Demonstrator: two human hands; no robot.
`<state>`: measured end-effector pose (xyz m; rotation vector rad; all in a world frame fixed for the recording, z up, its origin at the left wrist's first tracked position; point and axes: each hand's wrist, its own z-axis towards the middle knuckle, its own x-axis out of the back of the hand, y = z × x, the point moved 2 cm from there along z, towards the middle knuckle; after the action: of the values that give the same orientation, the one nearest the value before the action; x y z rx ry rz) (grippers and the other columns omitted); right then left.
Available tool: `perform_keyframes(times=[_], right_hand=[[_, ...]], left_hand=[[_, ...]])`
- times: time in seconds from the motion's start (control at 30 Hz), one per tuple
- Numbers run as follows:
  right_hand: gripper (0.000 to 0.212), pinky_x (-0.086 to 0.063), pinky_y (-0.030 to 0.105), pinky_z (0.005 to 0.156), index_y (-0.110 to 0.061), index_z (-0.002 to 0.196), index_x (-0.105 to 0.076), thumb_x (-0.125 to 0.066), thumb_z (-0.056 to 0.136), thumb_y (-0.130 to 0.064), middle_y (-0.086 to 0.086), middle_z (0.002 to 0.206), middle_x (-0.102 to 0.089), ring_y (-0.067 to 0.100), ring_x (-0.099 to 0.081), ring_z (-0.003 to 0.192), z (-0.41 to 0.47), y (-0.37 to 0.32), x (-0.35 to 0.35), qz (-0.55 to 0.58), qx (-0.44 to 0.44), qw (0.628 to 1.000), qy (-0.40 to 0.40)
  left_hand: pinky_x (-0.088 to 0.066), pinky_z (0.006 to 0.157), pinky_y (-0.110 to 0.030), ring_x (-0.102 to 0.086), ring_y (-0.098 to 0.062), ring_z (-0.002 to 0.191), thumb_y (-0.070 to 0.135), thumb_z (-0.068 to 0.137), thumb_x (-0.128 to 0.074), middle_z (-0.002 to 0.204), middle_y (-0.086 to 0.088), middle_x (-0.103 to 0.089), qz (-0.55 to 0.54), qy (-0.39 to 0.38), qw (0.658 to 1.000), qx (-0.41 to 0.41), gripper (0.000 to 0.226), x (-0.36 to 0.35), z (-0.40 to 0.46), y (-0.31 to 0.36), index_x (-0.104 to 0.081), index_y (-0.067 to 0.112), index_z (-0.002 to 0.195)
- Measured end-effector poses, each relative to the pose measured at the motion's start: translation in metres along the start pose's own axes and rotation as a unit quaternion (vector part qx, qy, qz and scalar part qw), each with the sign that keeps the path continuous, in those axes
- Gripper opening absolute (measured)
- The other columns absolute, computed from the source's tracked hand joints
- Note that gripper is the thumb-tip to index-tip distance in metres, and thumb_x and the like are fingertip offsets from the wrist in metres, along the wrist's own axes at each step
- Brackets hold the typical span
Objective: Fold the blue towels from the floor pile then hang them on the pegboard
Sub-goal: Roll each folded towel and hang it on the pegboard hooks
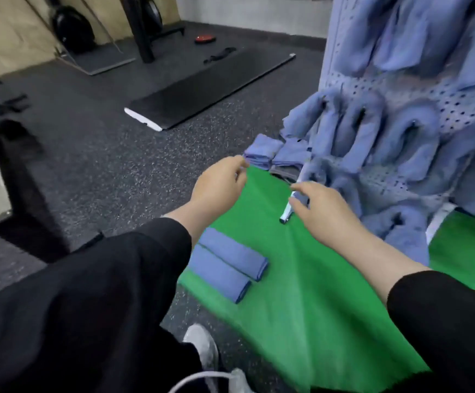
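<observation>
A green cloth point(301, 293) is spread over the floor in front of me. My left hand point(219, 185) pinches its far edge. My right hand point(324, 211) reaches over the cloth with fingers curled beside a metal foot point(287, 211) of the pegboard stand; I cannot tell whether it grips the cloth. Two folded blue towels point(227, 262) lie side by side on the cloth's left part. Two more folded blue towels point(276, 153) sit on the floor beyond the cloth. The pegboard point(454, 109) on the right carries several blue towels point(372, 134) hung on pegs.
A black mat point(208, 89) lies on the speckled rubber floor point(111, 154) farther away. Gym gear and weight plates point(71, 26) stand at the back wall. A dark bench point(9, 171) is on the left. My shoe point(202, 347) shows at the bottom.
</observation>
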<state>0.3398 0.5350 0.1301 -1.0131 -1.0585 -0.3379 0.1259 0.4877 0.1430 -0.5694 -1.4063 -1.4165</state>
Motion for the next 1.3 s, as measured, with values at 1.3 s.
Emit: perform_keyframes(times=[1.3], right_hand=[[0.047, -0.045, 0.036, 0.083, -0.022, 0.130, -0.054, -0.067, 0.090, -0.042, 0.005, 0.122, -0.066, 0.029, -0.060, 0.111, 0.083, 0.043, -0.137, -0.044, -0.034, 0.993, -0.100]], left_hand=[[-0.023, 0.062, -0.033, -0.055, -0.028, 0.080, 0.029, 0.096, -0.063, 0.094, -0.014, -0.069, -0.078, -0.235, 0.961, -0.127, 0.019, -0.141, 0.058, -0.107, -0.062, 0.010, 0.099]])
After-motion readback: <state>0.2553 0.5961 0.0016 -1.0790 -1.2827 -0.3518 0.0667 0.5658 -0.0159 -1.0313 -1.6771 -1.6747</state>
